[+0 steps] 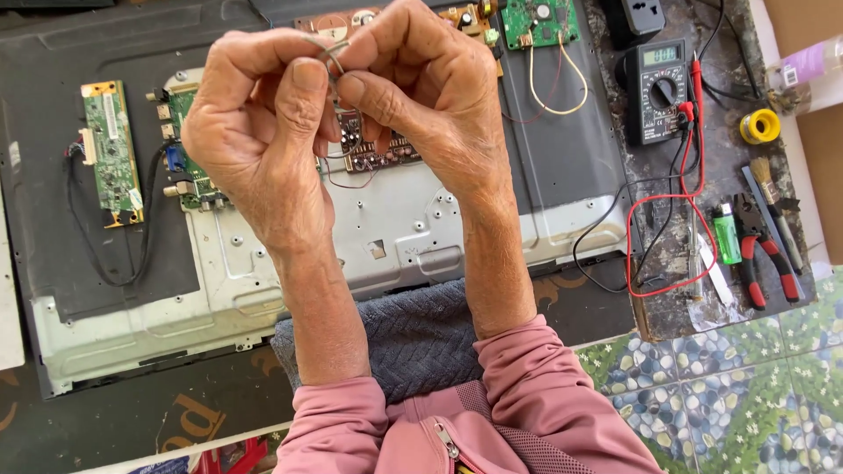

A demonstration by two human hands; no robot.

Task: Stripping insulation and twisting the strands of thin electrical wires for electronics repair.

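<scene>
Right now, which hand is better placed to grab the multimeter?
Probably the right hand. The multimeter lies on its side of the bench. The left hand would have to cross over. Both hands pinch a thin wire, so one must let go.

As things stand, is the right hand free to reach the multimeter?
Probably not at once: the right hand pinches a thin wire together with the left hand. The multimeter lies uncovered to its right.

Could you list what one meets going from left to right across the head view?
Narrow green circuit board → left hand → right hand, both pinching a thin wire → black multimeter → green lighter → red-handled pliers → small brush.
</scene>
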